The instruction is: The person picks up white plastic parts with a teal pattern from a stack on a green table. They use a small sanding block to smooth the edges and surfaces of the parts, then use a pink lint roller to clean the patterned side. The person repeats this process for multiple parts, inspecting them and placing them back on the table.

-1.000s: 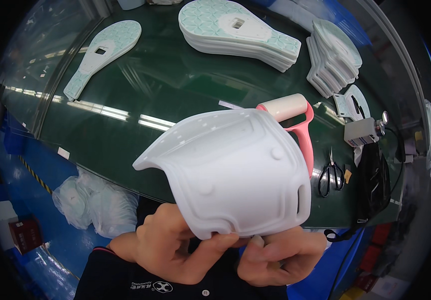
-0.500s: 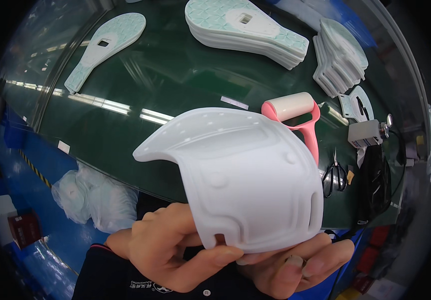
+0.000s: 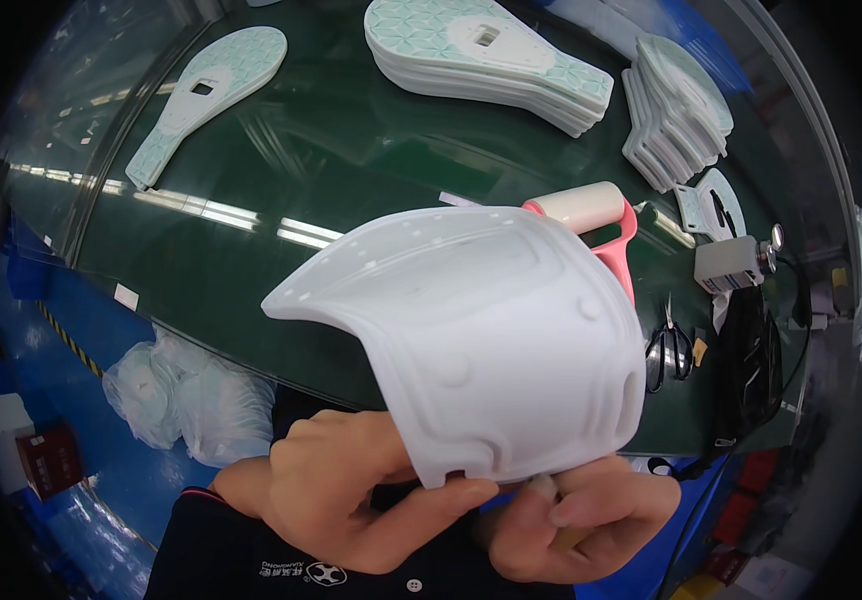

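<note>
Curved white shell (image 3: 491, 340) gripped by its lower corner above a green table

The shell sits at mid-view, tilted, its pointed tip toward nine o'clock and its broad, bulging face turned up to the camera. Small pale dots line its upper rim; a narrow slot (image 3: 631, 388) cuts through near four o'clock, and a notch (image 3: 455, 474) opens in the edge at about seven.

Taking the shell as the middle of the dial, the left hand (image 3: 341, 492) is at seven to eight o'clock, clamped on the lower corner, thumb along the near edge beside the notch and the other fingers partly hidden behind. At five o'clock the right hand (image 3: 583, 522) lies close against the lower edge, its fingers curled and tips drawn together; whether they pinch anything, I cannot tell.

On the green table (image 3: 351, 170), a roller (image 3: 581, 207) with a pink handle lies at one o'clock, partly covered by the shell. Black-handled scissors (image 3: 668, 355) rest at three, with a black pouch (image 3: 749, 360) farther out the same way. A white bottle (image 3: 729, 264) is between two and three. Patterned paddle-shaped panels (image 3: 486, 75) are stacked at twelve, and a single matching panel (image 3: 211, 105) lies apart at ten.
</note>
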{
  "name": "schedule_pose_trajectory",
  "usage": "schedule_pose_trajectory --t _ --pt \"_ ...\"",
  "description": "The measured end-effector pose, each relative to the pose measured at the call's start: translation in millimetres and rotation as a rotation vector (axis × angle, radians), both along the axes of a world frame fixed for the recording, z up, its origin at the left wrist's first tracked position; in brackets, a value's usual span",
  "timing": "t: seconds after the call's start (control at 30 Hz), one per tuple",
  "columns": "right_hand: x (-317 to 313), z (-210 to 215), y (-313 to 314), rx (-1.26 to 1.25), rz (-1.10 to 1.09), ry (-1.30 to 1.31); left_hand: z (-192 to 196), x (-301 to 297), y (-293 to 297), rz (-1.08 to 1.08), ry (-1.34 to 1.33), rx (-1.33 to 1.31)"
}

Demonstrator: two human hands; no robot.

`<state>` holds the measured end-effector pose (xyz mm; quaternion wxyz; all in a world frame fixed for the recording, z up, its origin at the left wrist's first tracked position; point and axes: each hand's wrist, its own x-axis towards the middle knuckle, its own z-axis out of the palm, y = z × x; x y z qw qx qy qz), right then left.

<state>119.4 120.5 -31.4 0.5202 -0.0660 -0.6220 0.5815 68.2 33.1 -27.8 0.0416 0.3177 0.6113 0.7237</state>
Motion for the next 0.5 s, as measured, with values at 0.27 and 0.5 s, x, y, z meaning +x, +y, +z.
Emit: schedule_pose_trajectory --t 0.27,0.5 --pt "6 -1 16 0.233 0.129 -0.070 -2 -3 0 -0.025 -0.034 -0.008" --pt "10 -4 16 -0.036 0.100 0.062 0 -3 2 -0.016 -0.106 -0.015"
